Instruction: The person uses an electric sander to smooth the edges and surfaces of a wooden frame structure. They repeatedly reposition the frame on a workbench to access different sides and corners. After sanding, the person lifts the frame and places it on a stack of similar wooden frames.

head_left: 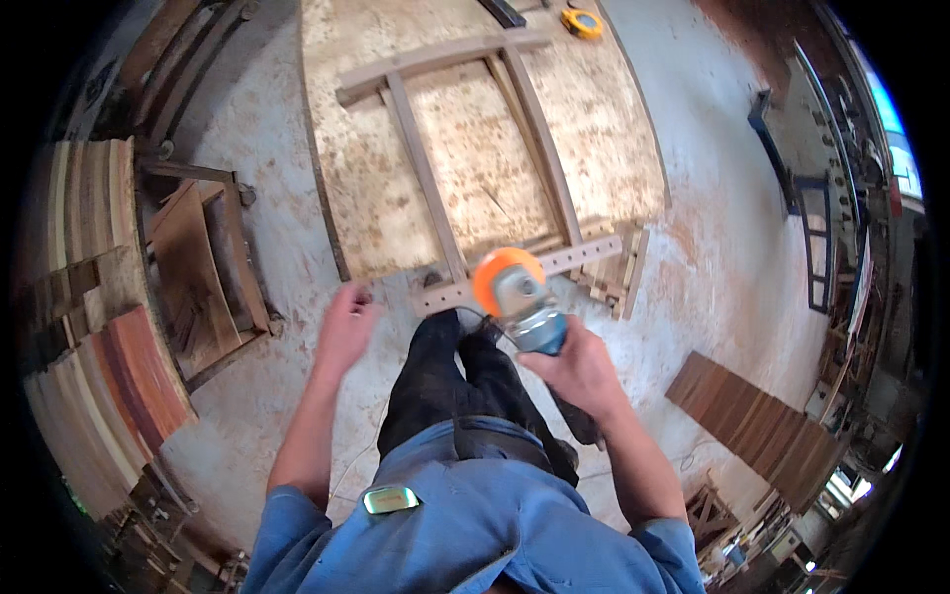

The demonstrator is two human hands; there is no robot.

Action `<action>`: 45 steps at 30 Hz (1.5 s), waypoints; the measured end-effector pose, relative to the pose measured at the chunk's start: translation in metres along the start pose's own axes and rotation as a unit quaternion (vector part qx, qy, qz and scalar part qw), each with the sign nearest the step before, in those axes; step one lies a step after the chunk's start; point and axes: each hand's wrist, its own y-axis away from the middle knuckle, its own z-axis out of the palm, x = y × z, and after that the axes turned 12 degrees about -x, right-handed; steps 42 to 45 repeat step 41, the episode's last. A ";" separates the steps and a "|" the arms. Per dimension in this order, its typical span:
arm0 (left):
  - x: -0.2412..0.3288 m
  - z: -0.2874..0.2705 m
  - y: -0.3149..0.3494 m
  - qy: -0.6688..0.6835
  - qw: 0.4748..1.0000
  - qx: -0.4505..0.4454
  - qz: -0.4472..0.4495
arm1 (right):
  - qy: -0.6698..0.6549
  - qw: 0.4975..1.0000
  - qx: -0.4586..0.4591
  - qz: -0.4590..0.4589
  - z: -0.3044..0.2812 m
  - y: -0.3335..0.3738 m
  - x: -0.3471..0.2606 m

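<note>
My right hand (584,368) is wrapped around the teal body of an angle grinder (534,315), whose orange disc (503,275) points away from me. The disc overlaps the near rail (584,257) of a wooden frame, a bar with a row of holes; whether they touch I cannot tell. Two long bars (539,139) join that rail to a far crosspiece (435,61). My left hand (346,319) hangs slightly blurred beside the near left corner of the workbench, fingers loosely bent and apart, holding nothing.
The frame lies on a blotchy plywood-topped workbench (376,198). A yellow tape measure (582,24) rests at its far right. Wooden slats (618,277) stand by the near right corner. Stacked boards (109,386) are on the left, and a striped wood panel (747,421) lies at right.
</note>
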 end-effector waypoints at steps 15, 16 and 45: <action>0.062 0.049 -0.001 -0.214 0.947 -0.026 0.238 | -0.003 0.996 0.047 -0.071 -0.070 -0.155 -0.160; 0.063 0.048 -0.002 -0.210 0.947 -0.025 0.242 | 0.006 0.997 0.041 -0.071 -0.072 -0.168 -0.168; 0.055 0.041 -0.019 -0.219 0.937 -0.091 0.256 | 0.041 0.999 0.007 -0.035 -0.071 -0.241 -0.192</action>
